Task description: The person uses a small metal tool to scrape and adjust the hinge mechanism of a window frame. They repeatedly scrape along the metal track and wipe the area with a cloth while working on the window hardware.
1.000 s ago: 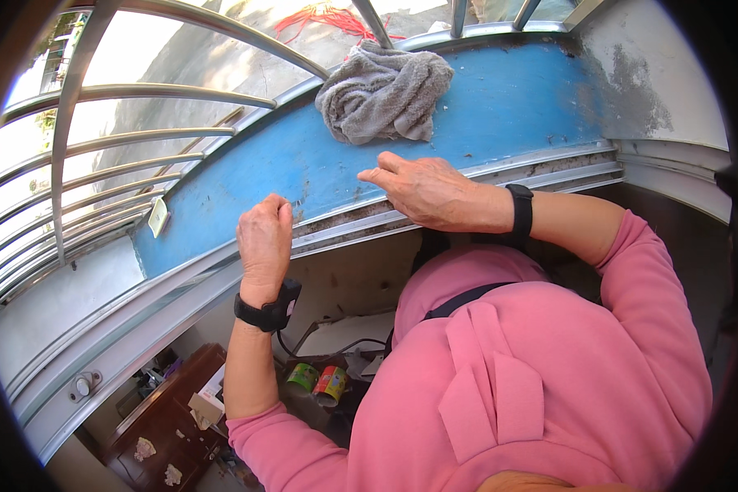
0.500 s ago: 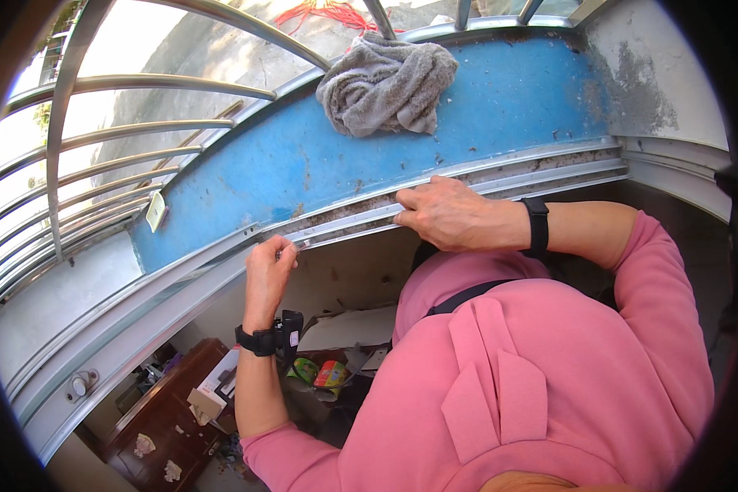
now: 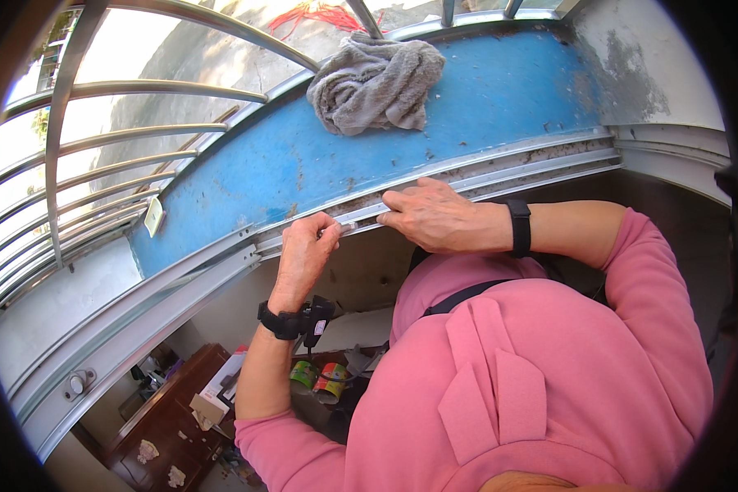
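A dirty metal window track runs across the sill, with dark grime in its grooves. My left hand is closed in a pinch over the track, its fingers around a small, thin, silvery piece that sticks out toward the right. Most of that piece is hidden by the fingers. Just to the right, my right hand rests over the track with its fingers bent around the rails. Beyond the hands, a crumpled grey cloth lies on the blue sill.
Metal bars fence the far and left sides. A small pale dish-like item sits by the bars. A window frame with a round knob spans the left. Below are a dark wooden cabinet and colourful cans.
My left hand has slid right along the track with the small silvery piece, closer to my right hand. The right hand stays at about the same spot on the track.
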